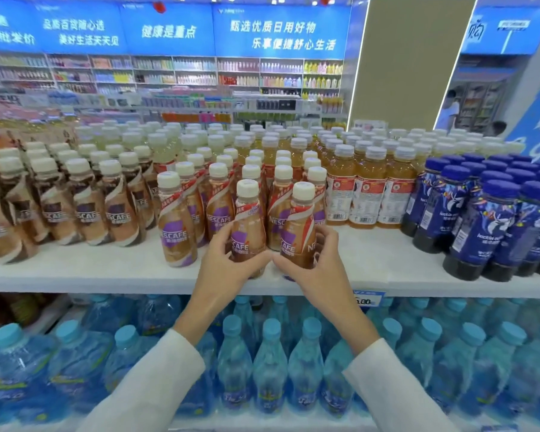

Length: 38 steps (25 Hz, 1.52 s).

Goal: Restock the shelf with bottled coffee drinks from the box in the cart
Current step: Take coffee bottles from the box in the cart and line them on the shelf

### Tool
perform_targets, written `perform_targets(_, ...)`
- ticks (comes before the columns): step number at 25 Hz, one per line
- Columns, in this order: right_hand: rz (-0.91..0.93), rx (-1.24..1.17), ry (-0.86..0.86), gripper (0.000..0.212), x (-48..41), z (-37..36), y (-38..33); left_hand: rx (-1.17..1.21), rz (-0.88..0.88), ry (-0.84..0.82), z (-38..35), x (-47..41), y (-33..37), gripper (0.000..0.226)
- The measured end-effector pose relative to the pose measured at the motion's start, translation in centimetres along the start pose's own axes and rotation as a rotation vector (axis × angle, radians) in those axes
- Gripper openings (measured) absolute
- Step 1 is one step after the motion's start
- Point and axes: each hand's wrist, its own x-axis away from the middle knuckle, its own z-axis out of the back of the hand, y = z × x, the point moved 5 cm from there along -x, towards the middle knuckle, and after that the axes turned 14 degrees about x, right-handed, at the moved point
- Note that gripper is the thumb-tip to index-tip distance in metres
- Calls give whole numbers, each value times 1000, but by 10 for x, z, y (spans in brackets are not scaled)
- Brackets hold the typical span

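Your left hand (pixel 228 260) curls fingers and thumb round the lower body of one coffee bottle (pixel 248 213). Your right hand (pixel 315 266) grips a second coffee bottle (pixel 301 219) the same way, low on its label. The two hands touch each other between the bottles. Both bottles stand upright, long axis vertical, white caps up, with the printed labels turned towards you. You hold them side by side at the front of the white shelf (pixel 91 269), just ahead of the rows of matching coffee drinks (pixel 219 194). Your hands hide the bases, so you cannot tell whether they rest on the shelf. White sleeves (pixel 156 375) cover both forearms.

Left of the matching rows stand brown-and-cream coffee bottles (pixel 85 207). To the right come orange drink bottles (pixel 368 188), then dark blue bottles (pixel 487 226). A price tag (pixel 367 299) hangs on the shelf edge by your right wrist. Below it stand blue-capped water bottles (pixel 272 353).
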Motion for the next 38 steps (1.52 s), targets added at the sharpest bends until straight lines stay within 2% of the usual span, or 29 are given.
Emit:
perform_targets(2,-24,119,102,91,4,4,1,5,37,-84,8,1,-4,76)
perform_targets(5,-46,222,156,84,5,1,4,-55,31,-16,15,2,-4,75)
perform_targets(8,-26,101,-11,66,-1,-5,5,-96,-14,95,12,7,1,71)
perform_targets(10,12,61,-125,63,-2,-6,3,-105,-24,132,11,10,4,68)
perform_targets(12,30,48,-155,67,1,-6,3,-116,-22,154,11,13,4,67)
perform_targets(14,32,60,-70,69,8,-6,3,-115,-29,162,12,17,5,66)
perform_targets(16,16,42,64,60,15,-6,3,-111,-49,173,11,22,5,68)
perform_targets(18,13,-7,112,55,18,-11,2,-133,-69,216,10,28,3,72)
perform_targets(23,50,-31,91,53,18,-34,-9,-186,-121,412,22,43,1,68)
perform_targets(28,74,-16,130,52,14,-56,-19,-242,-177,513,31,45,4,59)
perform_targets(38,89,3,137,53,4,-69,-27,-266,-218,530,36,38,1,52)
